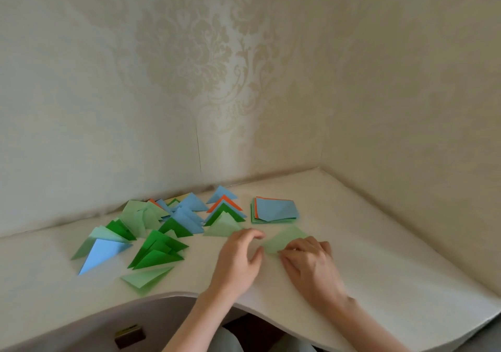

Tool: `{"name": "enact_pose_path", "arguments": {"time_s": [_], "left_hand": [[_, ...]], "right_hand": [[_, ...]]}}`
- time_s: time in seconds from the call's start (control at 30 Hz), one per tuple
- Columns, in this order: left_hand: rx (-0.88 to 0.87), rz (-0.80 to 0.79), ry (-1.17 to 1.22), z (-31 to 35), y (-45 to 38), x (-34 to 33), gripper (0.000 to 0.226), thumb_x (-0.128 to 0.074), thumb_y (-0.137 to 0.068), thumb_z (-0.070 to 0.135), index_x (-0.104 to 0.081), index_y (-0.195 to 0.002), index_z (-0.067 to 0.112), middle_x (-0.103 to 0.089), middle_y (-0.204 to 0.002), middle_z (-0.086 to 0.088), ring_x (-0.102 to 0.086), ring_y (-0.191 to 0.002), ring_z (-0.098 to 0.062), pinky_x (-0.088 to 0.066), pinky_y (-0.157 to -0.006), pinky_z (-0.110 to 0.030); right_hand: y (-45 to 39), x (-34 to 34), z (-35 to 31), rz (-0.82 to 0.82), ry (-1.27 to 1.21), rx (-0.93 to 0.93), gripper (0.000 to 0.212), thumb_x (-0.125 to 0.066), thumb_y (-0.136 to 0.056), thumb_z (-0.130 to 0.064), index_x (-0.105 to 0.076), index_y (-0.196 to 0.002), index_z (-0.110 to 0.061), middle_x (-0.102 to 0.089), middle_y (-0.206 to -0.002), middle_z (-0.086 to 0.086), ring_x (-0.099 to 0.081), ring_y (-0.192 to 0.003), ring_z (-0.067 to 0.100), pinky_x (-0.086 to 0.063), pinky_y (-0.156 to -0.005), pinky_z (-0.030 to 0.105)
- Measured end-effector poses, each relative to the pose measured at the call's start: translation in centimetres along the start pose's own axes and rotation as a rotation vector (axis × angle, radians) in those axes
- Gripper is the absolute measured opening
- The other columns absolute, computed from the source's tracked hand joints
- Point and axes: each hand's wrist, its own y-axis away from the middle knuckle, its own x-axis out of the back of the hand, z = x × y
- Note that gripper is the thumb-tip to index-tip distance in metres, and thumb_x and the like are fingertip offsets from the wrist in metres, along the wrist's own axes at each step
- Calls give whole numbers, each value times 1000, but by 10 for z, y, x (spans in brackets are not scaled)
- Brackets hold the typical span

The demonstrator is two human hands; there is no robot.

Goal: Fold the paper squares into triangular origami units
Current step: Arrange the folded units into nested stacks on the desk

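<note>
The right hand (309, 262) lies knuckles-up on the near right corner of a pale green paper (284, 240), fingers bent and pressing it to the white table (379, 256); whether the fingertips also pinch an edge I cannot tell. The left hand (241, 256) sits just left of that sheet, fingers loosely curled, thumb tip at or near the paper's left edge, holding nothing that shows. The paper lies between the two hands and just beyond them, already looking triangular.

Such a sheet is light and thin, likely to slide on the smooth table and to crease wherever it is pinched. I would judge it best pinned flat with one hand while the other takes a free corner or edge between thumb and fingertip, then runs along the fold. A stray crease would stay, so corners should be matched before pressing.

Just beyond the left hand lies another pale green triangle (222, 228), near enough to be nudged by a sweep of the fingers. Left of that hand spread the folded triangles (162, 229) in green, blue and orange, some overlapping, with one pale green triangle (146, 278) lying nearest the table's front edge. Beyond the right hand, apart from it, sits the stack of unfolded squares (275, 210), blue on top. Farthest is the patterned wall (244, 80).
</note>
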Motion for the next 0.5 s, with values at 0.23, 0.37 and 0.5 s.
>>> {"name": "enact_pose_path", "arguments": {"time_s": [0.23,0.37,0.5], "left_hand": [[-13,-122,3,10,2,-18,26,-63,-84,18,-62,-109,26,-64,-96,20,-56,-96,-2,-43,-87,-16],[-14,-85,-21,11,-2,-21,21,-66,-85,22,-64,-105,25,-62,-87,23,-55,-91,-3,-42,-83,-15],[38,-72,-20,13,-10,-25,16,-66,-85,24,-64,-100,28,-58,-79,26,-54,-87,-3,-40,-76,-12]], "right_hand": [[3,0,0,-86,-101,-97,24,-47,-83,-42,-71,-87,-39,-61,-85,-19,-58,-76,9,-41,-65,30],[-3,-3,2,-122,-184,-184,25,-47,-84,-49,-68,-87,-37,-64,-85,-18,-59,-81,12,-43,-68,32],[-10,-8,5,-148,-348,-292,16,-58,-82,-46,-65,-89,-33,-64,-83,-18,-57,-75,7,-48,-73,34]]}}
